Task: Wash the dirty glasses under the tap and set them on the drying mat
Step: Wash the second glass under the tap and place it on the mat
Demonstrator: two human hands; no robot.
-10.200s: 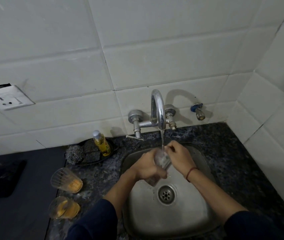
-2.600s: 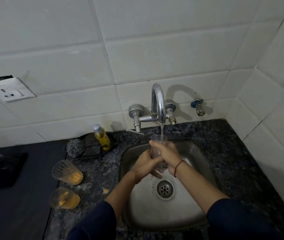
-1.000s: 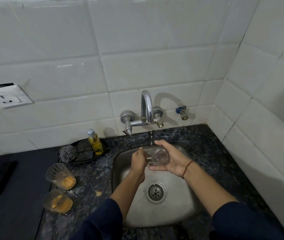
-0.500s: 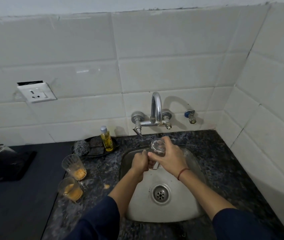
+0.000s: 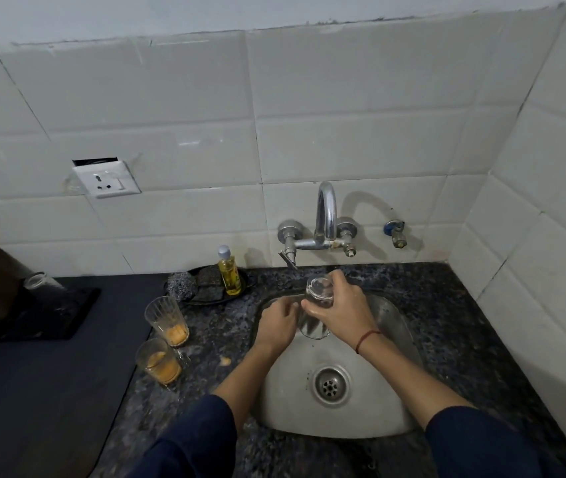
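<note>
My right hand grips a clear glass upside down over the steel sink, just below the chrome tap. I cannot make out a water stream. My left hand is beside the glass with its fingertips against the side. Two dirty ribbed glasses with orange residue stand on the granite counter left of the sink, one farther back and one nearer. A black drying mat lies far left with a clear glass object on it.
A yellow dish soap bottle, a steel scrubber and a dark sponge sit behind the dirty glasses. The drain is in the sink's middle. A wall socket is up left. Tiled walls close the back and right.
The glass went from upright under the tap to lying sideways, then base up in my right hand. The view has tilted up and pulled back, showing more wall.
</note>
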